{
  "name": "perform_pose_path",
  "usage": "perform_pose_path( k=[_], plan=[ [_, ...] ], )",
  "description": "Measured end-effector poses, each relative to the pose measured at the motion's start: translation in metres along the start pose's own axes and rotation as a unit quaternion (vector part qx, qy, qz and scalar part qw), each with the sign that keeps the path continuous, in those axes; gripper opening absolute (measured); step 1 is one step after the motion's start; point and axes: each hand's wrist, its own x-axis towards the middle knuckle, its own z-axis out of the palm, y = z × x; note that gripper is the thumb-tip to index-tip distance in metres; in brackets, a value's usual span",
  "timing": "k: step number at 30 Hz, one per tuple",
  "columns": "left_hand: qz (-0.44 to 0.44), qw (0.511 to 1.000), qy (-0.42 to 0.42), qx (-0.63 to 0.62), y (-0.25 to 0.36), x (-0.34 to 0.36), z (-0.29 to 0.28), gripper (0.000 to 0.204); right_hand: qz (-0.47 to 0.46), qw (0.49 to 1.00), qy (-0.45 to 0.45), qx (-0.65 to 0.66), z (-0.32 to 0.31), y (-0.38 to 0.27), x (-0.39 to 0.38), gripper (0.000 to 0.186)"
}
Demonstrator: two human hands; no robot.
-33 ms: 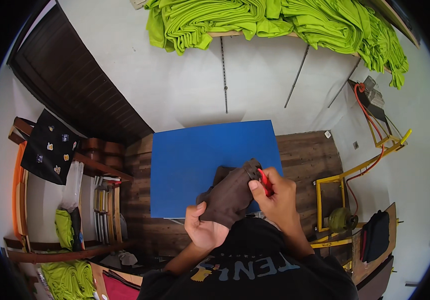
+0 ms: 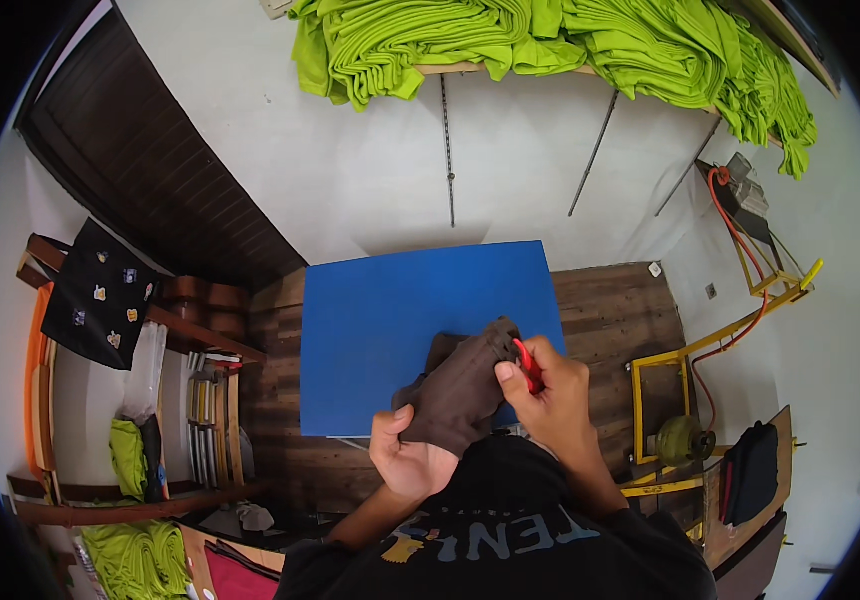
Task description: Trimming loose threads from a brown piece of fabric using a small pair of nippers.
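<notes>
A dark brown piece of cloth point(image 2: 455, 390), perhaps part of a garment, is held up in front of me over the near edge of the blue table point(image 2: 380, 320). My left hand point(image 2: 410, 455) grips its lower left end, with the thumb on top and the fingers underneath. At the upper right end, beside a thick seam or band, my right hand point(image 2: 550, 395) is closed around a small red tool point(image 2: 527, 366). Fingers cover most of that tool, so its exact kind is hidden. More dark cloth shows behind the held part, against the tabletop.
Lime-green folded cloth point(image 2: 430, 45) fills a wall shelf beyond the table. To the right stand a yellow metal frame point(image 2: 640, 410) and a green round tank point(image 2: 685, 438) with an orange hose. A wooden rack point(image 2: 215, 425) is at left, near a dark door point(image 2: 140, 150).
My right hand and the red tool have shifted very slightly left. My left hand stays in place on the cloth.
</notes>
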Motion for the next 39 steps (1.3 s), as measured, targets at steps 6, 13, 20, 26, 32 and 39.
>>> perform_pose_path(
  k=[6,13,20,26,32,39],
  plan=[
    [0.010,1.000,-0.010,-0.022,-0.016,0.024,-0.005,0.071,-0.016,0.999,-0.036,-0.025,-0.010,0.014,0.020,0.026],
    [0.006,0.998,-0.052,-0.023,-0.035,0.056,-0.014,0.073,-0.055,0.996,-0.064,-0.031,-0.016,0.037,0.036,0.026],
    [0.022,0.994,-0.105,0.001,-0.044,0.086,-0.027,0.083,-0.078,0.992,-0.087,-0.041,-0.005,0.056,0.048,0.028],
    [0.040,0.992,-0.118,0.015,-0.043,0.088,-0.038,0.079,-0.111,0.987,-0.112,-0.027,0.006,0.063,0.045,0.028],
    [0.027,0.993,-0.110,0.043,-0.040,0.079,-0.029,0.090,-0.142,0.983,-0.113,-0.022,0.005,0.052,0.035,0.030],
    [-0.012,0.995,-0.057,0.080,-0.066,0.060,0.011,0.104,-0.167,0.980,-0.105,-0.007,-0.035,0.039,0.008,0.035]
  ],
)
